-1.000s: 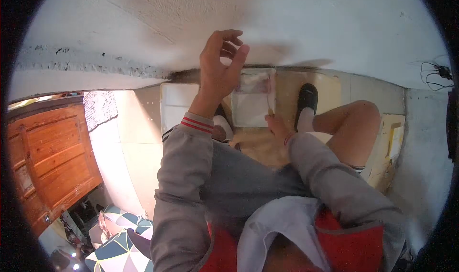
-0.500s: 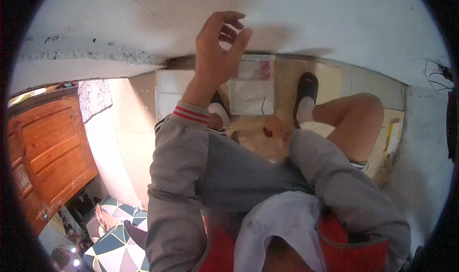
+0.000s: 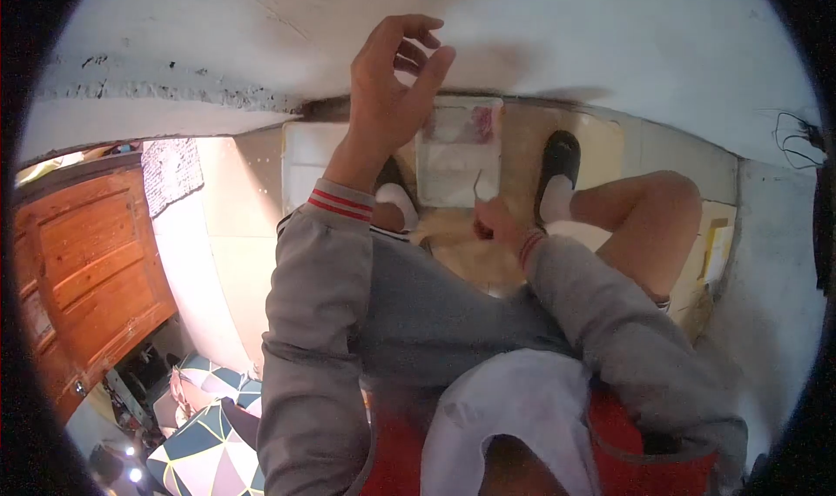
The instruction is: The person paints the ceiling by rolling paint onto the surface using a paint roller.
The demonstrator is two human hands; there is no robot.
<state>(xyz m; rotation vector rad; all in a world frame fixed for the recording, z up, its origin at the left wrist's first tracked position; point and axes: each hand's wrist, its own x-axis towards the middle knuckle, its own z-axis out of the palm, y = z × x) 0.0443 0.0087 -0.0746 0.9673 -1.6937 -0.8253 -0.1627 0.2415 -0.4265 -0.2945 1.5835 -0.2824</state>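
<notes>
My left hand is raised, palm turned to the right. Its fingers curl loosely with the thumb apart, and nothing shows between them. Below and to its right, a shallow white tray lies on the floor between the feet, with pinkish-red pieces in its far right part. My right hand is closed at the near edge of this tray. From it sticks up a thin, bent-tipped tool, too small to name. Another white tray sits beside the first, partly hidden by my left forearm.
A pale wall rises just beyond the trays. Dark shoes stand on either side of the near tray. At left are an orange wooden door and a patterned cushion-like thing. Dark wires hang at right.
My right hand has tilted, and the thin tool now points up over the tray's near edge. My left hand has shifted slightly up and left.
</notes>
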